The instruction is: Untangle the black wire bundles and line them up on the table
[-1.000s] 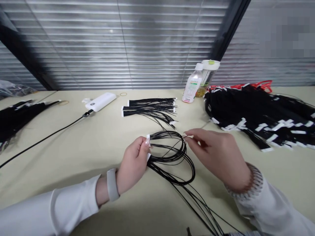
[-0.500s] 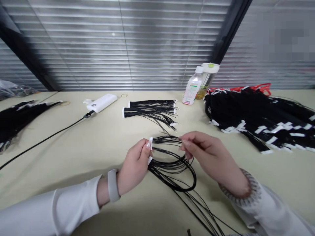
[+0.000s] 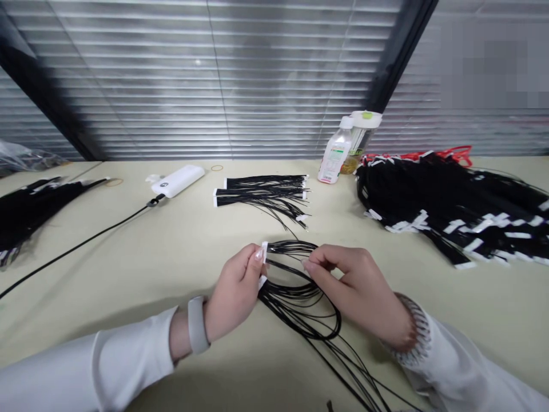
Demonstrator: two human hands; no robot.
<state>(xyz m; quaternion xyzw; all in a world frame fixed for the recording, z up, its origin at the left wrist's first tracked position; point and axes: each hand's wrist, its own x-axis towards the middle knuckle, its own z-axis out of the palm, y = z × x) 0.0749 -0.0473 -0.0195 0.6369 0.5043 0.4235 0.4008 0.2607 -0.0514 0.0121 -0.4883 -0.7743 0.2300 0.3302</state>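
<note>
My left hand [image 3: 238, 286] is closed on the white connectors [image 3: 265, 252] at the left end of a bundle of black wires. From there the black wires [image 3: 300, 329] loop to the right, and loose lengths trail down toward the bottom edge. My right hand [image 3: 349, 280] pinches at the loop's right side, thumb and index finger together on the black wires; how many it holds is too small to tell. Behind the hands lie several short black harnesses [image 3: 261, 191] with white connectors.
At the right is a large pile of black harnesses [image 3: 429, 194] with red ties behind. A bottle [image 3: 335, 151] and a lidded cup [image 3: 364, 129] stand beside it. A white power bank [image 3: 180, 180] with a black cable and more black wires [image 3: 34, 209] lie at left.
My right hand has moved slightly down and left along the wires, its fingers now more closed together. The wire loop has shifted a little. My left hand has stayed nearly still.
</note>
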